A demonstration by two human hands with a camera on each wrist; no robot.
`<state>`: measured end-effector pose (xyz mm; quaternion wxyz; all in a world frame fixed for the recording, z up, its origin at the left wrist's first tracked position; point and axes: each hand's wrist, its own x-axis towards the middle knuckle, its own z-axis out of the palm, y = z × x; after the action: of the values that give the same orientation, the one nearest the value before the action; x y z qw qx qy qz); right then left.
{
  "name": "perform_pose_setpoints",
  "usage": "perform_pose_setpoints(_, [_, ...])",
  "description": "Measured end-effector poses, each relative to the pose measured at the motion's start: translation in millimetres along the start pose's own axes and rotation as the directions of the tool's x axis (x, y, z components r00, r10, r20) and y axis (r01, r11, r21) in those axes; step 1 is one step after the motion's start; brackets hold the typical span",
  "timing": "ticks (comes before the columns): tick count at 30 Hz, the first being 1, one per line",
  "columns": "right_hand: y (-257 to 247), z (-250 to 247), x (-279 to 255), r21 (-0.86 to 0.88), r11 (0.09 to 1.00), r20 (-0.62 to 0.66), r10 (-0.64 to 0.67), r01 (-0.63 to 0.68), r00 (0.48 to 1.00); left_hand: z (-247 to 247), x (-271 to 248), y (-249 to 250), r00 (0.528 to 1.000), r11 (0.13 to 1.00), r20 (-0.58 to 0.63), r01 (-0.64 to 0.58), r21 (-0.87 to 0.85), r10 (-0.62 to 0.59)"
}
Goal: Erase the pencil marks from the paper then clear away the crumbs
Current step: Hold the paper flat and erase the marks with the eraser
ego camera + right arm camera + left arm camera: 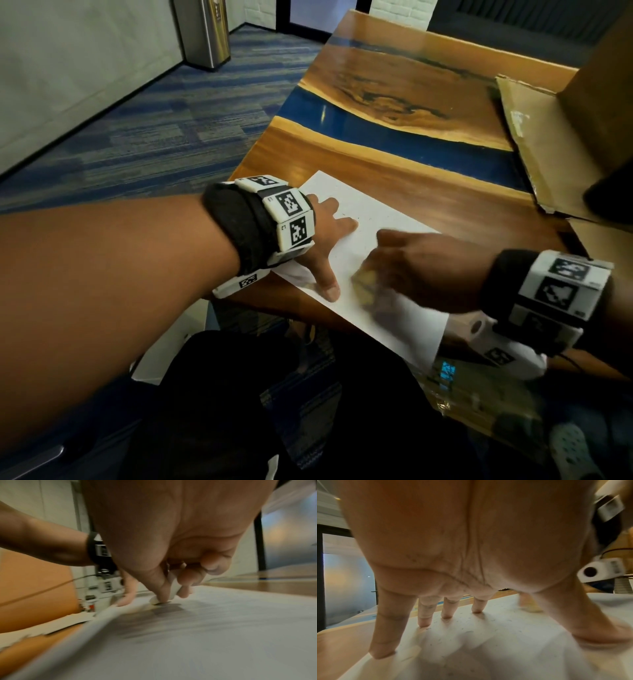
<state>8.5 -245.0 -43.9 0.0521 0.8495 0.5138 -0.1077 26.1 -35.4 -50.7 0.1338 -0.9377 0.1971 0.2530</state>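
A white sheet of paper lies at the near left corner of the wooden table. My left hand presses on it with spread, straight fingers; the thumb sits near the paper's near edge. Small grey eraser crumbs are scattered on the paper under that hand. My right hand pinches a pale eraser between thumb and fingers, its tip down on the paper. In the head view the eraser is blurred. Faint pencil marks show near the left fingertips.
An opened cardboard box takes up the table's right side. A blue resin strip crosses the tabletop behind the paper. A metal bin stands on the carpet at the far left. The paper's near corner overhangs the table edge above my lap.
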Motion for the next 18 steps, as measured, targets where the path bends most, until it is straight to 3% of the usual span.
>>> perform_pose_setpoints(2, [15.7, -0.4, 1.7, -0.052, 0.989, -0.063, 0.136, -0.14, 0.989, 0.5, -2.6, 0.3, 1.0, 1.0, -0.003, 0.011, 0.008, -0.011])
perform_pose_setpoints(3, [13.1, -0.3, 0.1, -0.063, 0.991, -0.087, 0.11, -0.116, 0.99, 0.4, -3.6, 0.7, 1.0, 1.0, 0.0, 0.015, 0.007, -0.015])
perform_pose_setpoints(6, [-20.9, 4.7, -5.7, -0.003, 0.986, 0.018, -0.165, 0.165, 0.986, -1.2, -4.2, 1.0, 1.0, 1.0, 0.014, 0.013, -0.018, -0.013])
perform_pose_setpoints(7, [-21.4, 6.7, -6.4, -0.006, 0.983, 0.039, -0.185, 0.185, 0.982, -1.7, -2.8, 0.8, 1.0, 1.0, 0.012, 0.009, -0.017, -0.009])
perform_pose_setpoints(9, [-2.6, 3.9, 1.2, -0.038, 0.999, -0.015, -0.033, 0.032, 0.999, 0.5, -1.0, 1.0, 1.0, 1.0, 0.004, 0.009, -0.006, -0.009])
perform_pose_setpoints(11, [15.4, 4.5, 7.3, -0.067, 0.98, -0.101, 0.18, -0.187, 0.978, 2.1, -1.3, 1.3, 1.0, 1.0, -0.013, 0.01, 0.011, -0.009])
perform_pose_setpoints(12, [15.9, 5.3, 8.2, -0.059, 0.972, -0.117, 0.221, -0.229, 0.968, 2.6, -1.7, 1.9, 1.0, 1.0, -0.016, 0.011, 0.014, -0.011])
perform_pose_setpoints(13, [9.1, 5.9, 8.6, -0.036, 0.976, -0.106, 0.212, -0.216, 0.972, 2.3, -2.0, 1.8, 1.0, 1.0, -0.014, 0.016, 0.013, -0.016])
perform_pose_setpoints(16, [-22.2, 3.4, 4.8, 0.036, 0.999, 0.009, -0.003, 0.002, 1.0, 0.9, -2.6, 1.0, 1.0, 1.0, 0.002, 0.023, -0.018, -0.023])
perform_pose_setpoints(18, [-7.0, 0.1, 6.3, 0.022, 0.998, 0.04, 0.063, -0.064, 0.997, 0.4, -2.0, 1.6, 1.0, 1.0, 0.006, 0.02, -0.015, -0.02])
